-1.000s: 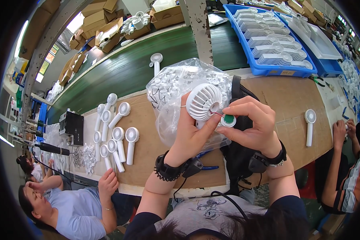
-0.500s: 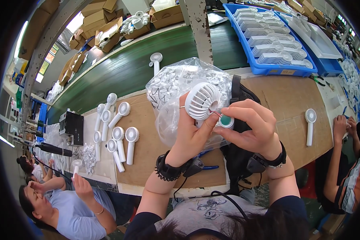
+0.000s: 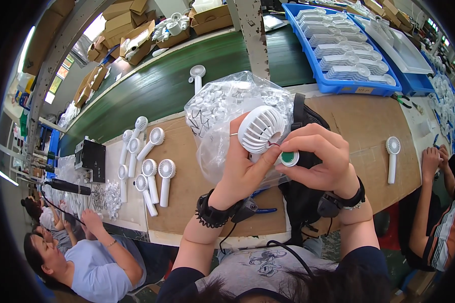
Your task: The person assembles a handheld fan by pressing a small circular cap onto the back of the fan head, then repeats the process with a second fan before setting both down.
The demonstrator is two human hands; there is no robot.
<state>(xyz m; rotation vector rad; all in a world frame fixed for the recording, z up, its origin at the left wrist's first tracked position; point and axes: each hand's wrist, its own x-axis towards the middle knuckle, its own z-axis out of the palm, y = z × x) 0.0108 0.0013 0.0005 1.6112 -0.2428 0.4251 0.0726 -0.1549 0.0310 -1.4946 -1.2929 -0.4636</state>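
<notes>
My left hand (image 3: 236,174) is closed round a white handheld fan (image 3: 261,129), its slatted round head tilted up to the right. From an opening in the fan's back, a thin red wire runs toward my fingers. Between thumb and fingers, my right hand (image 3: 321,159) pinches a small round white cap with a green disc (image 3: 289,158) inside, close beside the fan head. Behind both hands lies a clear plastic bag (image 3: 222,108) full of small white parts. My hands hide the fan's handle.
Several finished-looking white fans (image 3: 156,174) lie left on the cardboard; a single fan (image 3: 392,157) lies right. A blue crate (image 3: 333,88) of white parts stands at the back right, beside the green conveyor (image 3: 141,96). Blue-handled pliers (image 3: 265,211) lie near me. Co-workers sit on both sides.
The fan head has tilted slightly to the right in my left hand. My right hand has turned the cap, so its green inside faces up more. The left co-worker has lowered a fan.
</notes>
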